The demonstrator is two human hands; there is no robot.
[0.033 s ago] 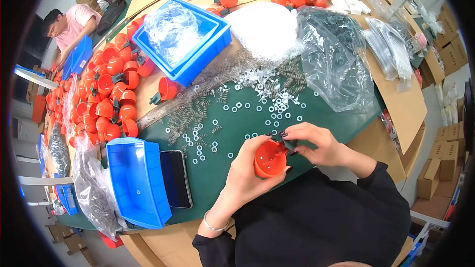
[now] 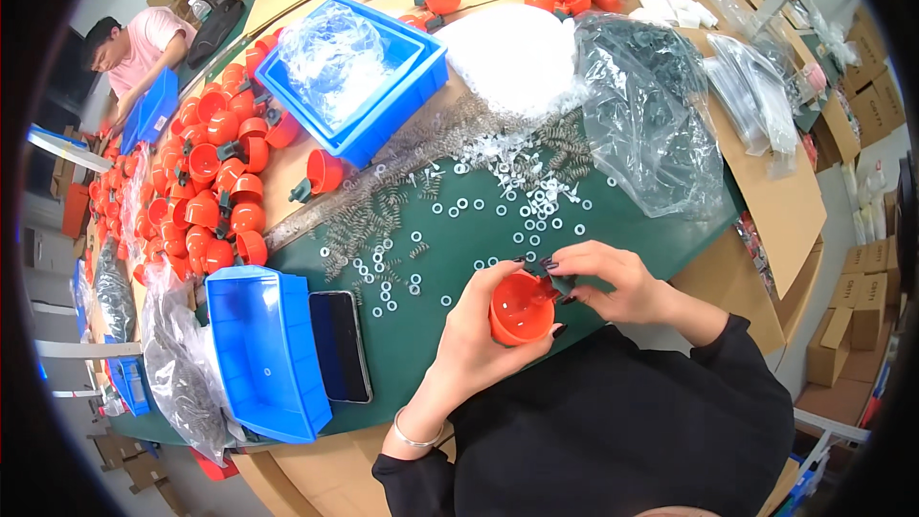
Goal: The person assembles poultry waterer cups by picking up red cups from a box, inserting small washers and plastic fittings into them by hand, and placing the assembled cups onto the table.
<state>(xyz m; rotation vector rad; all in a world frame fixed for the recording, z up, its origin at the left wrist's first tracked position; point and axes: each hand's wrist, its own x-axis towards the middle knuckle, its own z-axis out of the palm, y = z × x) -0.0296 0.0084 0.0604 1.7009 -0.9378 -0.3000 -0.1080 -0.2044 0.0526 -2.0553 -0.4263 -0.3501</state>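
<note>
My left hand [image 2: 471, 330] is closed round a small red plastic cup [image 2: 517, 314], whose open mouth faces up toward me. At the cup's right side, my right hand [image 2: 613, 280] pinches a dark green fitting [image 2: 563, 282] between thumb and fingers. The fitting touches the cup's wall, and its joint is partly hidden by my fingers. White washers [image 2: 529, 238] lie scattered on the green table top just beyond my hands. Behind them are small metal springs [image 2: 369, 220] and little white plastic pieces [image 2: 507, 153].
An open blue bin [image 2: 258, 354] and a dark phone [image 2: 337, 349] stand at my left. Many red cups with green fittings [image 2: 206, 172] are heaped beyond. Farther back are stacked blue bins [image 2: 373, 124], a white pile [image 2: 517, 57] and a bag of dark parts [image 2: 651, 115]. Co-workers sit around.
The red cup and the fitting have shifted very slightly in my hands. At the far side, a co-worker's hand has moved a little among the red cups.
</note>
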